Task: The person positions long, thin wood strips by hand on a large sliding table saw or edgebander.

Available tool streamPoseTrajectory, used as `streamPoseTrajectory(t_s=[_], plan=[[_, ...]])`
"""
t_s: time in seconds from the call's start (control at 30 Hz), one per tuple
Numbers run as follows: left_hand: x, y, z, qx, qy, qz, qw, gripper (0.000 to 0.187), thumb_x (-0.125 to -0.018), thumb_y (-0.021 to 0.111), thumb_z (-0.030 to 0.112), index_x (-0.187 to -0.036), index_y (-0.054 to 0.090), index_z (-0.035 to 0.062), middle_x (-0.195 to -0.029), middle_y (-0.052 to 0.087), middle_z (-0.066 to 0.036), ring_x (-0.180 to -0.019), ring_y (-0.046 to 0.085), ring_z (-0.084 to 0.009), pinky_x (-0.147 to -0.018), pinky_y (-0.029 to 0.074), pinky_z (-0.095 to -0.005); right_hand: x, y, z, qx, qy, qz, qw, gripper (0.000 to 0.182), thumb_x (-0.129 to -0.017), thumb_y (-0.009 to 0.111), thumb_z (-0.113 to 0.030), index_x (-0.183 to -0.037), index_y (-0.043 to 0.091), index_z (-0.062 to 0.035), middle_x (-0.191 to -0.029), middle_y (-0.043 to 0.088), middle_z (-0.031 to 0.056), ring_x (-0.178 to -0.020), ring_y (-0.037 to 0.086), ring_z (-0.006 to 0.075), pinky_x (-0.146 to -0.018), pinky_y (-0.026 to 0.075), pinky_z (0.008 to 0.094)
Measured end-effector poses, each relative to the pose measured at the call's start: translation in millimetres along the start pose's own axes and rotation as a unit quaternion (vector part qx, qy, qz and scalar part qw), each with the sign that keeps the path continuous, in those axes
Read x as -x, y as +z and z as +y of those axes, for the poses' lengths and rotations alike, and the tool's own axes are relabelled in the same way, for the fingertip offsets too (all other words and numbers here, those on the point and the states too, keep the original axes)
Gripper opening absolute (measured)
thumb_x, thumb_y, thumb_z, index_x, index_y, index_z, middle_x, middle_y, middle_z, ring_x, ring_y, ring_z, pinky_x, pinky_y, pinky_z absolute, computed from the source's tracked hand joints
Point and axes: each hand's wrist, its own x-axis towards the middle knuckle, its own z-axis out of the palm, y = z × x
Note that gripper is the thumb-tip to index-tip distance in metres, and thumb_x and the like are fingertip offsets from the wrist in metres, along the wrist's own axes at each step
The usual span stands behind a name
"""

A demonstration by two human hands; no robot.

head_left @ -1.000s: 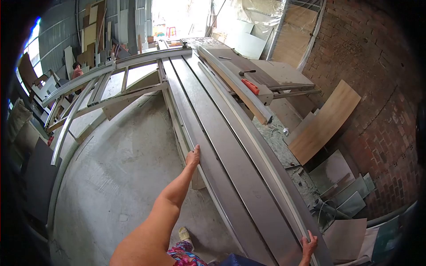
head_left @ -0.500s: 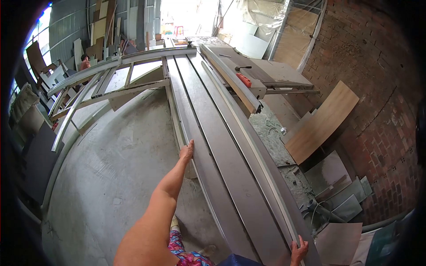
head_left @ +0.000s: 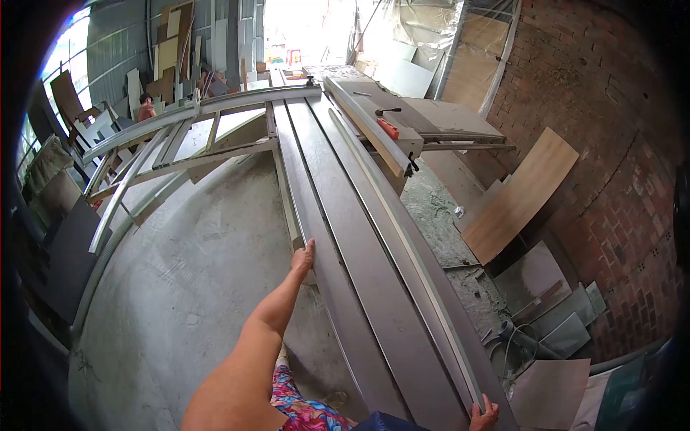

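Note:
A long grey sliding table [head_left: 359, 287] of a panel saw runs away from me, with dark grooves along it. My left hand [head_left: 303, 256] is closed around its left edge, thumb on top; the fingers underneath are hidden. Along the right part of the table lies a long, narrow, pale strip [head_left: 413, 266]. At the near end of that strip my right hand [head_left: 485, 415] grips, with fingers over its end and part of the hand cut off by the frame's bottom.
A crosscut frame [head_left: 208, 151] with a metal fence extends left from the table. A red-handled tool [head_left: 388, 128] lies on the saw's fixed side. A wooden panel [head_left: 521, 194] and offcuts lean by the brick wall [head_left: 611, 144]. Another person [head_left: 146, 108] is far left.
The sliding table, its crosscut frame and the strip have shifted slightly toward me relative to the saw's fixed side. Both hands have moved back with them, keeping their hold.

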Motion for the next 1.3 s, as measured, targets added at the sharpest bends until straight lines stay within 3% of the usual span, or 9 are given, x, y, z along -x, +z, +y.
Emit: streamPoseTrajectory(t_s=[0.27, 0.57, 0.67, 0.77, 0.97, 1.07, 1.17, 1.2, 1.3], plan=[[19, 11, -24, 0.005, -0.007, -0.009, 1.0, 0.087, -0.079, 0.034, 0.074, -0.102, 0.062, -0.0049, -0.101, 0.062, -0.025, -0.1, 0.059, -0.0355, -0.087, 0.043, -0.0415, 19, -20, 21, -0.018, 0.03, -0.034, 0.999, 0.038, -0.085, 0.059, -0.043, -0.117, 0.062, -0.0231, -0.113, 0.057, 0.0198, -0.102, 0.054, 0.0361, -0.086, 0.044, 0.0447], [64, 14, -28, 0.018, 0.001, -0.014, 1.0, 0.086, -0.079, 0.034, 0.075, -0.094, 0.063, -0.0047, -0.087, 0.064, -0.022, -0.08, 0.064, -0.0324, -0.075, 0.047, -0.0406, 32, -29, 53, -0.04, 0.079, -0.051, 0.995, 0.063, -0.077, 0.067, -0.047, -0.116, 0.055, 0.0013, -0.112, 0.058, 0.0216, -0.104, 0.054, 0.0385, -0.088, 0.043, 0.0436], [97, 6, -10, 0.019, 0.002, -0.015, 1.0, 0.086, -0.079, 0.035, 0.075, -0.093, 0.063, -0.0052, -0.085, 0.064, -0.021, -0.079, 0.064, -0.0323, -0.076, 0.047, -0.0403, 39, -32, 57, -0.026, 0.086, -0.033, 0.995, 0.063, -0.076, 0.068, -0.047, -0.116, 0.055, 0.0007, -0.111, 0.058, 0.0213, -0.104, 0.054, 0.0385, -0.087, 0.044, 0.0435], [81, 19, -39, 0.008, 0.016, 0.005, 1.0, 0.085, -0.079, 0.036, 0.074, -0.092, 0.063, -0.0055, -0.082, 0.064, -0.021, -0.078, 0.064, -0.0315, -0.075, 0.047, -0.0401, 47, -40, 53, -0.042, 0.099, -0.028, 0.994, 0.055, -0.077, 0.067, -0.045, -0.112, 0.06, -0.0036, -0.108, 0.06, 0.0192, -0.101, 0.055, 0.0371, -0.084, 0.045, 0.0429], [94, 16, -37, -0.004, 0.017, -0.008, 1.0, 0.085, -0.08, 0.035, 0.074, -0.087, 0.063, -0.0054, -0.083, 0.065, -0.022, -0.078, 0.064, -0.0326, -0.076, 0.047, -0.0405, 50, -25, 42, -0.031, 0.013, 0.041, 0.999, 0.034, -0.078, 0.068, -0.04, -0.099, 0.069, -0.0142, -0.099, 0.062, 0.015, -0.091, 0.058, 0.0326, -0.081, 0.046, 0.0416], [101, 8, -27, -0.004, -0.025, -0.046, 0.999, 0.076, -0.081, 0.043, 0.068, -0.099, 0.06, -0.0041, -0.093, 0.063, -0.022, -0.087, 0.063, -0.0328, -0.081, 0.046, -0.0403, 49, -11, 25, -0.014, 0.025, 0.038, 0.999, 0.035, -0.076, 0.07, -0.038, -0.101, 0.067, -0.0121, -0.097, 0.062, 0.0146, -0.089, 0.059, 0.0323, -0.079, 0.047, 0.0422], [163, 0, 23, -0.125, 0.046, 0.146, 0.98, 0.064, -0.079, 0.061, 0.05, -0.117, 0.049, -0.0007, -0.115, 0.055, -0.022, -0.109, 0.053, -0.0326, -0.089, 0.042, -0.0414, 43, -10, -8, 0.003, 0.029, 0.063, 0.998, 0.037, -0.075, 0.072, -0.036, -0.1, 0.066, -0.0086, -0.095, 0.063, 0.0144, -0.087, 0.06, 0.0323, -0.077, 0.048, 0.0426], [170, 2, 26, -0.149, 0.112, 0.16, 0.969, 0.064, -0.078, 0.064, 0.044, -0.121, 0.045, 0.0011, -0.121, 0.049, -0.022, -0.114, 0.047, -0.0336, -0.092, 0.039, -0.0422, 40, -14, -21, -0.005, 0.019, 0.054, 0.998, 0.038, -0.078, 0.07, -0.035, -0.099, 0.064, -0.0035, -0.092, 0.062, 0.0147, -0.085, 0.059, 0.0313, -0.074, 0.048, 0.0401], [182, 14, 39, -0.199, 0.285, 0.169, 0.922, 0.073, -0.074, 0.071, 0.029, -0.132, 0.035, 0.0054, -0.135, 0.036, -0.021, -0.126, 0.033, -0.0367, -0.101, 0.032, -0.0445, 24, 20, -26, 0.001, 0.032, 0.046, 0.998, 0.038, -0.07, 0.074, -0.019, -0.107, 0.066, -0.0155, -0.087, 0.051, 0.0071, -0.086, 0.053, 0.0267, -0.075, 0.043, 0.0382]])
